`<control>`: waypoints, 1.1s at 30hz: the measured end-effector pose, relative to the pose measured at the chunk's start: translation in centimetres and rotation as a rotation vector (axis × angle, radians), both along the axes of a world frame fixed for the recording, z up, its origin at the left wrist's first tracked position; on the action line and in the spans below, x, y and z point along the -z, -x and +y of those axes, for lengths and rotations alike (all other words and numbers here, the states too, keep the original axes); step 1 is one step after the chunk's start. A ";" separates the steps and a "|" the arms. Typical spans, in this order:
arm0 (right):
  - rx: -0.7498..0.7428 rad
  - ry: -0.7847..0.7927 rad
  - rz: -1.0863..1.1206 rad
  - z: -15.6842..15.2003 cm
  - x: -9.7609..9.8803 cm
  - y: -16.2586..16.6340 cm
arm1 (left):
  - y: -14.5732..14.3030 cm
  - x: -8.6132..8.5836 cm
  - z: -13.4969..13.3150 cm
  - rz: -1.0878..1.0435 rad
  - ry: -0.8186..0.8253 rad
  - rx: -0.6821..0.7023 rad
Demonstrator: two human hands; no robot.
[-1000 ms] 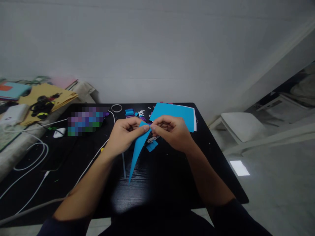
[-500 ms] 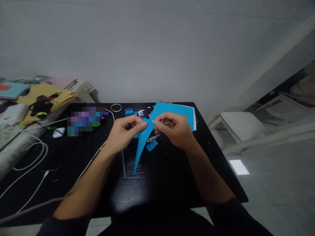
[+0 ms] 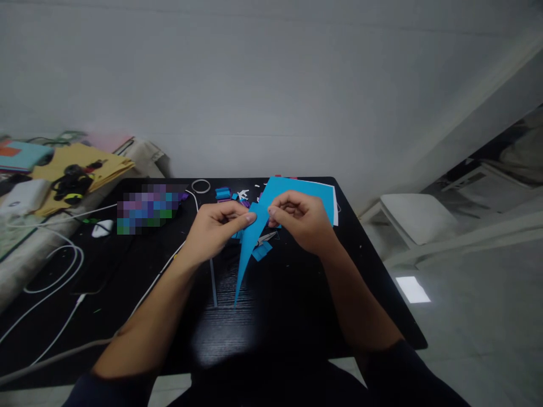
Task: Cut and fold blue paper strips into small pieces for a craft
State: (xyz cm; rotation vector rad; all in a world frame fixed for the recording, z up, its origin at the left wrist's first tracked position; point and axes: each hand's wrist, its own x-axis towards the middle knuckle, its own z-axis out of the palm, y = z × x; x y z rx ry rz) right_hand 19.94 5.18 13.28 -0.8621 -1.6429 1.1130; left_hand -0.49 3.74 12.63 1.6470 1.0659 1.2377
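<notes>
Black table (image 3: 305,316) below; blue paper (image 3: 253,233) tapers down from left hand (image 3: 214,230).

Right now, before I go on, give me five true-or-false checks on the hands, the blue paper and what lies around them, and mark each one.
1. The left hand pinches the wide end of the tapered blue strip. True.
2. The strip's narrow tip points up at the wall. False: it points down, toward the near side of the table.
3. The large blue sheet lies beyond the right hand, with white paper showing along its right edge. True.
4. The white seat stands left of the table. False: the white seat is to the table's right.
5. The grey ring lies left of the large blue sheet. True.
</notes>
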 end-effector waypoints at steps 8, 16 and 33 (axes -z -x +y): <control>-0.019 -0.060 -0.115 0.1 0.5 0.1 | -1.0 0.3 -0.4 0.120 0.055 0.053; 0.264 -0.078 0.026 1.5 0.0 -1.8 | 0.1 -0.1 -0.2 0.154 0.182 0.127; -0.307 0.120 -0.488 1.3 -0.6 -3.9 | 3.5 -0.5 1.2 -0.168 0.013 -0.196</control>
